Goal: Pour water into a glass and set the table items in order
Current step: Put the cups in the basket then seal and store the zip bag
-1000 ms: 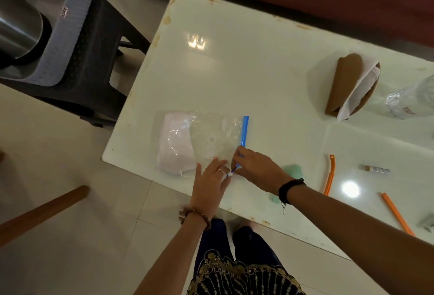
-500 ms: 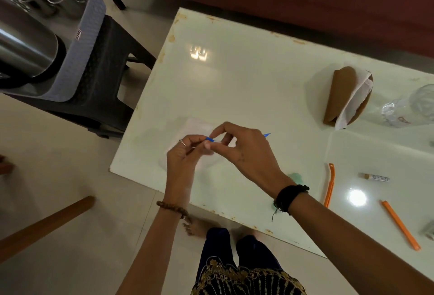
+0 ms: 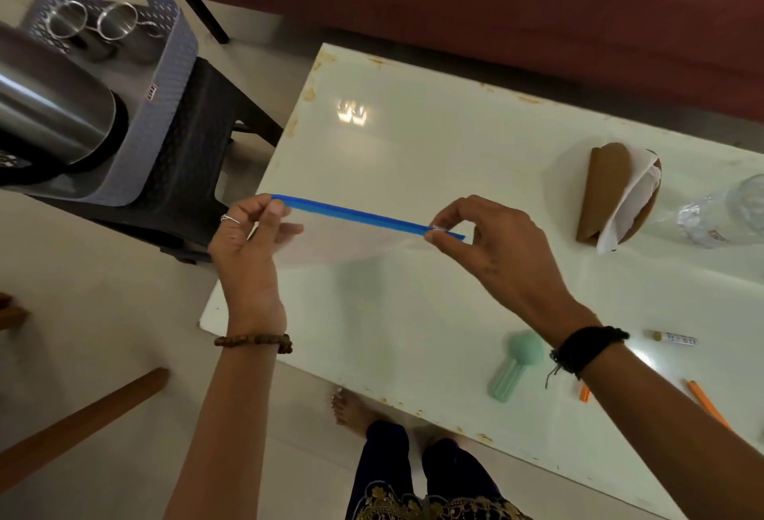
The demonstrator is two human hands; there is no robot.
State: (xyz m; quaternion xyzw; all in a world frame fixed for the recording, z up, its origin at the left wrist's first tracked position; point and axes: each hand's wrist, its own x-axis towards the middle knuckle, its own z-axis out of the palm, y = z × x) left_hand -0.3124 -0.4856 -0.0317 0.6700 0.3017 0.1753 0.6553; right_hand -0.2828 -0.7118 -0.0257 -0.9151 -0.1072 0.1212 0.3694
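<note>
A clear zip bag with a blue seal strip (image 3: pixel 364 214) hangs lifted above the white table (image 3: pixel 434 139). My left hand (image 3: pixel 252 238) pinches the strip's left end. My right hand (image 3: pixel 496 250) pinches its right end at the white slider. The bag's clear body hangs below the strip and is hard to make out. A clear glass vessel (image 3: pixel 727 213) lies at the table's right edge. A steel jug (image 3: pixel 49 114) sits in a grey basket (image 3: pixel 161 97) on a dark stool to the left, with two steel cups (image 3: pixel 95 21) behind it.
A brown napkin holder with white napkins (image 3: pixel 620 192) stands on the table's right part. A mint green scoop (image 3: pixel 516 362), orange straws (image 3: pixel 707 399) and a small labelled tube (image 3: pixel 678 339) lie near the front edge. My feet are under the table's front edge.
The bag lay flat on the table a second ago. Both hands have lifted it, and my right hand has slid along the blue strip to its right end.
</note>
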